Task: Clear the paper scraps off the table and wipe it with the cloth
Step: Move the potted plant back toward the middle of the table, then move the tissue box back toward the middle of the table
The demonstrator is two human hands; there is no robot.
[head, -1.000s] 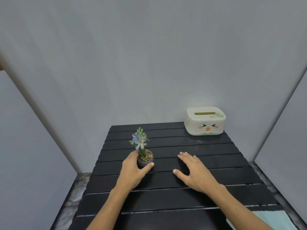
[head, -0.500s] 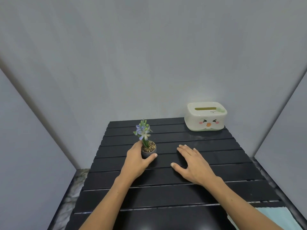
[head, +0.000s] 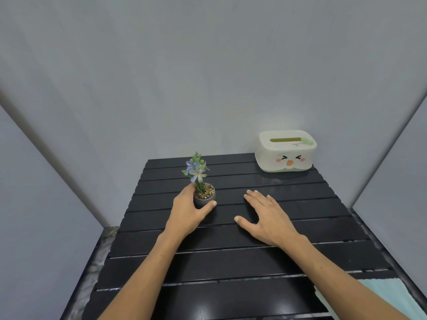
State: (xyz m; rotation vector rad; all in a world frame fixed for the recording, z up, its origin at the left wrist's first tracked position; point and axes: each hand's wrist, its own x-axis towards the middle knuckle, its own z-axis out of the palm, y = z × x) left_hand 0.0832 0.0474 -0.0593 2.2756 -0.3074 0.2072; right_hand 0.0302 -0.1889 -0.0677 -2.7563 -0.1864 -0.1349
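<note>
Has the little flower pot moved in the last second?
Yes. The flower pot, held by the left hand, has slid up the table's slats, toward the wall behind the tissue box.

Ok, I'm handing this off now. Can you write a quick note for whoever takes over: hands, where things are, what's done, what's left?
Left hand: wrapped around the small flower pot, pot standing on the table.
Right hand: flat on the slats, palm down, holding nothing.
Cloth: light blue, near right corner, partly under the right forearm.
Tissue box: far right corner.
Done: no paper scraps visible on the table.
Left: whether wiping is complete can't be told; the cloth is not in hand.
</note>
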